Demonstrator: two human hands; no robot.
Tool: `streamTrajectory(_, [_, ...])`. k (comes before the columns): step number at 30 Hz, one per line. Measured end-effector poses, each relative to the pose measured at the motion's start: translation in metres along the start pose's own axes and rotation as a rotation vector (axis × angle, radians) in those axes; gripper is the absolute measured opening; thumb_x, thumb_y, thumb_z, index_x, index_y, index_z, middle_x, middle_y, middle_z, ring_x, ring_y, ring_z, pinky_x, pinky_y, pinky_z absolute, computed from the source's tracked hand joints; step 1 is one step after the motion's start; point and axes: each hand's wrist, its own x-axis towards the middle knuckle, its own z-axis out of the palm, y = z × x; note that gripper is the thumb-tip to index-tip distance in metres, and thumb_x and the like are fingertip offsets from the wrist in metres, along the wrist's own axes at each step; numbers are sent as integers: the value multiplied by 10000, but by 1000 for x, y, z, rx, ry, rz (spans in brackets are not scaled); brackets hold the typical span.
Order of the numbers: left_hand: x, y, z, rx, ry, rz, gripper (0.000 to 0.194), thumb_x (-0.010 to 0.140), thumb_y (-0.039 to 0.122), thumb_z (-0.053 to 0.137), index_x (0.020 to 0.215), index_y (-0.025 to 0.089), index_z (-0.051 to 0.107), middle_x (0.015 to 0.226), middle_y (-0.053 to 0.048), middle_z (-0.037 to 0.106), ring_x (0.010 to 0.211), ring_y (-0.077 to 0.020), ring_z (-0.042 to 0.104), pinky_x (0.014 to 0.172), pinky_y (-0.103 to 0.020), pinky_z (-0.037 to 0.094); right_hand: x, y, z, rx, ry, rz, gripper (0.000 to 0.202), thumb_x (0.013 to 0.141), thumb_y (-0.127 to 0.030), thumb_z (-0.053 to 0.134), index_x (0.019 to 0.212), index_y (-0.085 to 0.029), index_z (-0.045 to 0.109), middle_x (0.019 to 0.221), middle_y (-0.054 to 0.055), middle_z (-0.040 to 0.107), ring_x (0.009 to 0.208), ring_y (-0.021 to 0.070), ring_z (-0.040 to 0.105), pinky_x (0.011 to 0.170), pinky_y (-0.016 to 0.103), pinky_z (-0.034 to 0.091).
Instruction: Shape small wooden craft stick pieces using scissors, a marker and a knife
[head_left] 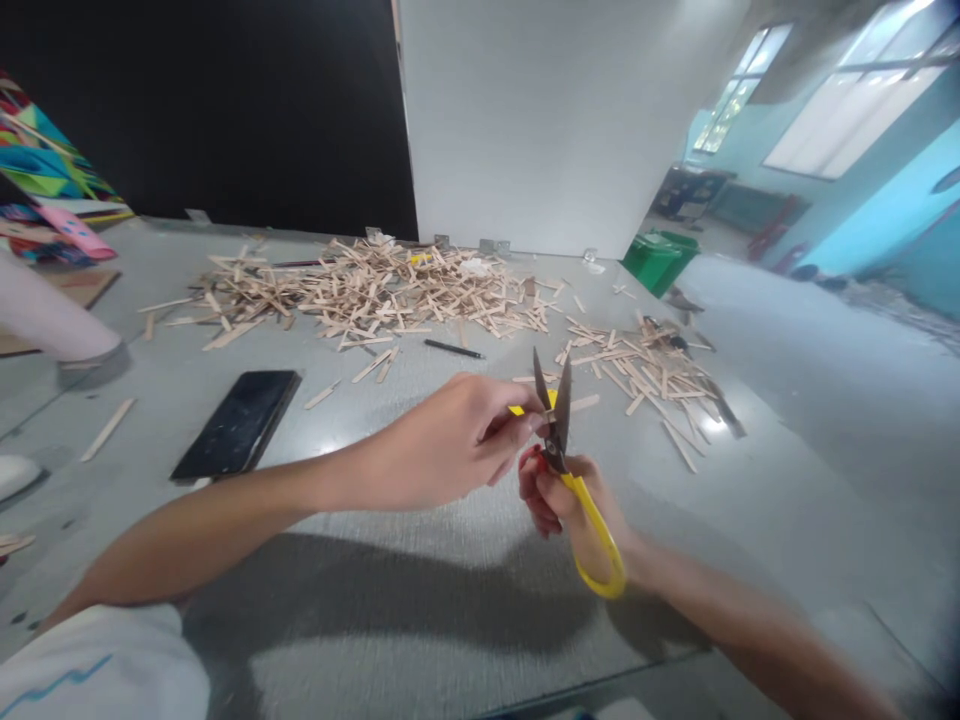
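My right hand is wrapped around scissors with a yellow handle, their blades pointing away from me and spread apart. Something red shows at its fingers. Close above it, my left hand pinches a small piece of wooden stick between thumb and fingertips, right at the blades. Most of that piece is hidden by the fingers. Yellow bits show behind the fingertips; I cannot tell what they belong to. A loose wooden stick lies just beyond the scissors.
A large heap of wooden sticks spreads along the back, with a smaller pile at right. A black pen and a phone lie on the grey table. A green bin stands beyond the panel.
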Motion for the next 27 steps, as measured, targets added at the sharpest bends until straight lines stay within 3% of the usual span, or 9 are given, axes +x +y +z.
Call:
streamTrajectory(4, [-1, -1, -3, -51, 32, -56, 245, 1129, 239, 472, 1020, 154, 674, 592, 64, 612, 417, -61, 502, 452, -168, 407, 4, -7, -2, 8, -62, -59, 510, 1078, -665, 587, 946, -183, 687, 649, -28, 554, 522, 121, 508, 545, 276, 421])
streamTrajectory(8, [-5, 1, -20, 13, 303, -6, 221, 1148, 313, 507, 1019, 178, 626, 604, 49, 637, 420, -68, 525, 420, -161, 392, 7, -13, -5, 25, -118, -108, 538, 1084, -680, 565, 1083, -167, 727, 770, 11, 624, 639, 152, 609, 646, 300, 514])
streamTrajectory(10, [-8, 3, -29, 46, 364, 19, 246, 1159, 333, 502, 1021, 180, 636, 589, 47, 633, 411, -67, 521, 405, -157, 380, 6, -11, -7, -14, -122, -74, 516, 1061, -671, 618, 1118, -171, 737, 838, 23, 632, 691, 159, 624, 684, 308, 554])
streamTrajectory(13, [-12, 6, -36, 56, 347, 36, 270, 1164, 348, 506, 1015, 185, 662, 589, 41, 644, 417, -66, 529, 401, -153, 380, 4, -8, -8, -147, -75, -39, 482, 1018, -641, 695, 1117, -172, 753, 902, 48, 661, 723, 165, 631, 665, 292, 549])
streamTrajectory(17, [-14, 8, -34, 64, 321, 38, 233, 1142, 302, 541, 993, 191, 682, 616, 30, 673, 438, -69, 555, 409, -154, 396, 3, -11, -10, -312, 35, -114, 442, 988, -578, 699, 856, -158, 743, 808, 63, 673, 640, 159, 620, 541, 260, 469])
streamTrajectory(22, [-18, 12, -32, 76, 284, 26, 221, 1123, 276, 546, 990, 196, 703, 616, 26, 686, 449, -84, 569, 424, -172, 422, 5, -27, -8, -426, 97, -183, 355, 946, -404, 674, 672, -181, 635, 582, -19, 511, 497, 100, 443, 455, 232, 334])
streamTrajectory(27, [-19, 15, -32, 77, 259, 1, 228, 1118, 293, 551, 966, 204, 696, 617, 25, 695, 443, -89, 565, 425, -182, 423, 5, -28, -6, -437, 112, -178, 376, 937, -358, 663, 622, -206, 525, 567, -41, 433, 487, 84, 375, 457, 233, 301])
